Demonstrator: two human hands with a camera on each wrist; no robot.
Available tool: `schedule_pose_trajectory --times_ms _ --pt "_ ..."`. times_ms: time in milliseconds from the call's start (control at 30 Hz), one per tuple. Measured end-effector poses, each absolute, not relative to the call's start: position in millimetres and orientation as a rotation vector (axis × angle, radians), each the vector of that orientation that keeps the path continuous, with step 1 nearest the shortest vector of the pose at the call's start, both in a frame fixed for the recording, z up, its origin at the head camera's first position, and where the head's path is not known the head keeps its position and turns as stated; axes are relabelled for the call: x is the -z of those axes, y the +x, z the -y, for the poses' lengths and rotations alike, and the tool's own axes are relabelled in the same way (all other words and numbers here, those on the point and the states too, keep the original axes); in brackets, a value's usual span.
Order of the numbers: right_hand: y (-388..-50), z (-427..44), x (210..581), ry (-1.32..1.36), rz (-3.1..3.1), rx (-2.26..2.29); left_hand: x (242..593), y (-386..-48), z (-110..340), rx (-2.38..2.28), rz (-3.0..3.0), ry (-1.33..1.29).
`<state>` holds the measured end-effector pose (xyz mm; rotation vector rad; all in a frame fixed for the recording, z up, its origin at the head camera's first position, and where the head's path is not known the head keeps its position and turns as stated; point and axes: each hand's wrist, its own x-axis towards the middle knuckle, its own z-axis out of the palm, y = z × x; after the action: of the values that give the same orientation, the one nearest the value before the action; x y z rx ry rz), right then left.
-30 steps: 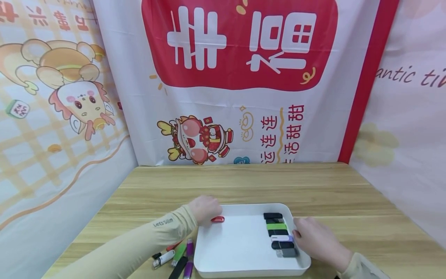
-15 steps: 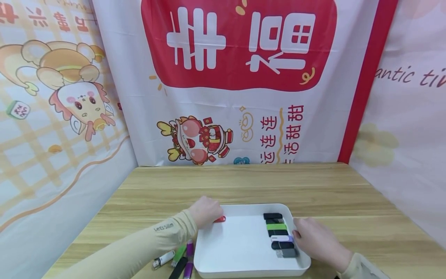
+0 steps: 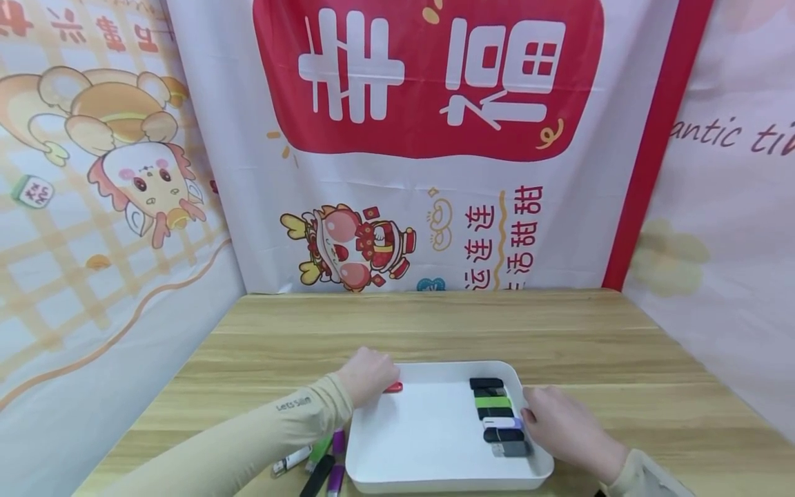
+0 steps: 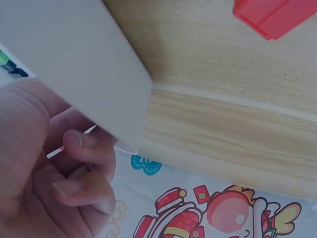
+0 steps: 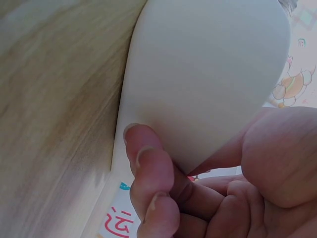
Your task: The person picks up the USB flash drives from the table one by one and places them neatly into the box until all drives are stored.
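Observation:
At the back left corner of the white tray (image 3: 435, 442), my left hand (image 3: 368, 376) reaches over the rim with curled fingers. It pinches a red USB flash drive (image 3: 394, 388), whose end shows past the fingers; the rest is hidden. In the left wrist view, the left hand (image 4: 64, 163) has curled fingertips outside the tray wall (image 4: 94, 64). My right hand (image 3: 568, 428) grips the tray's right rim, thumb inside. The right wrist view shows that right hand's (image 5: 198, 183) fingers against the outer wall (image 5: 198, 74). Inside, a column of several flash drives (image 3: 497, 417) lies along the right side.
Loose flash drives lie left of the tray: a white one (image 3: 290, 461), a green one (image 3: 319, 450), a black one (image 3: 318, 476) and purple ones (image 3: 336, 478). A red plastic object (image 4: 275, 17) stands on the table. Printed cloths (image 3: 410, 228) hang behind and beside the wooden table (image 3: 397, 328).
My left hand has shifted slightly right along the tray's back left corner, and the red flash drive has moved slightly right and back with it. The right hand has stayed on the tray's rim.

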<state>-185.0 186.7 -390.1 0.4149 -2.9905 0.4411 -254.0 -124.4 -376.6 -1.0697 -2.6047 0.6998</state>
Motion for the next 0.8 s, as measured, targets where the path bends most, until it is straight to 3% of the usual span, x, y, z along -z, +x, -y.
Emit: schedule_pose_trajectory --times_ms 467,800 --pt "-185 -187 391 0.405 3.0 -0.437 321 -226 152 -0.178 2.656 -1.013" --pt "-184 -186 390 0.43 2.978 -0.444 315 -203 196 0.095 2.801 -0.85"
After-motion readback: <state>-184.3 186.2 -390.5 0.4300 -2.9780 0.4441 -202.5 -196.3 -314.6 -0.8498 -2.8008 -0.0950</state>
